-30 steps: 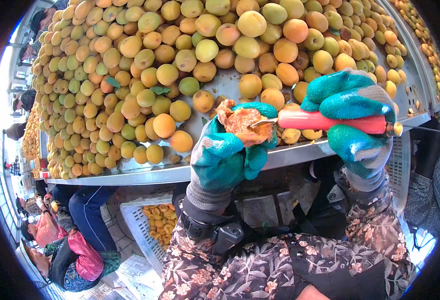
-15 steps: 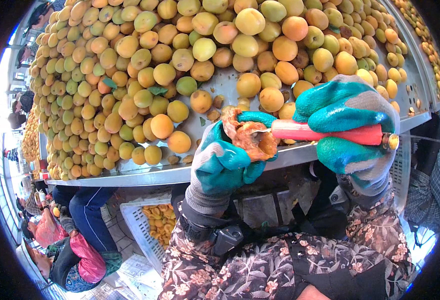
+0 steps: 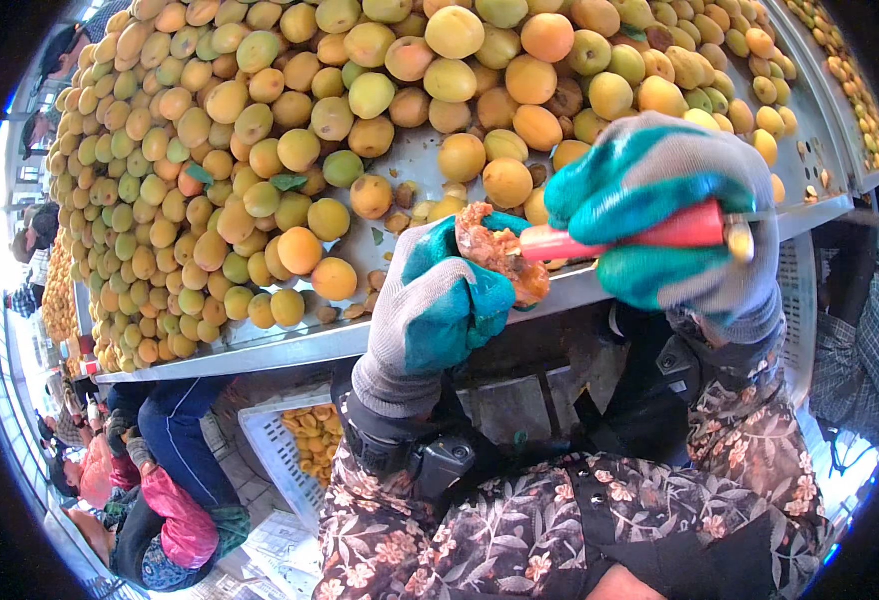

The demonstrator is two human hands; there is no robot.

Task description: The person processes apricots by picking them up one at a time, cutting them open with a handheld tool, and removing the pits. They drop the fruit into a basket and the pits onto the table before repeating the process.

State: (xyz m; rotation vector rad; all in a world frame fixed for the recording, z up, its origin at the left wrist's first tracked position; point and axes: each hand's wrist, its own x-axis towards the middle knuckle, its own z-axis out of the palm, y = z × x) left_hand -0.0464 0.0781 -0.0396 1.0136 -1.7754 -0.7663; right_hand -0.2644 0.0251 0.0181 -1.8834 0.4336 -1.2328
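Your left hand (image 3: 445,300), in a grey and teal coated glove, grasps a split apricot (image 3: 500,262), browned and ragged, above the near rim of the metal surface (image 3: 260,350). Your right hand (image 3: 695,185), gloved alike, is clenched around a red-handled tool (image 3: 675,228) above the same rim, farther right. The handle's front end meets the fruit; its working tip is not clear. At the rear, a thin, blurred extension projects past the surface's near right corner.

Whole apricots (image 3: 190,210) cover much of the surface, with scraps (image 3: 397,221) on its bare patch behind the fruit. Below the surface, on its near left side, a white perforated crate (image 3: 268,430) contains apricot halves (image 3: 315,440).

CAUTION: The split apricot appears soft. Excess finger pressure could tear it and drop pulp onto the rim or off the surface. Wet flesh could let it rotate in your grasp; the tip could then slip toward your left fingers. Juice on the handle could loosen your right-hand hold. A wide swing could snag the rear extension on a neighbour's checked garment (image 3: 855,340), right of the surface.
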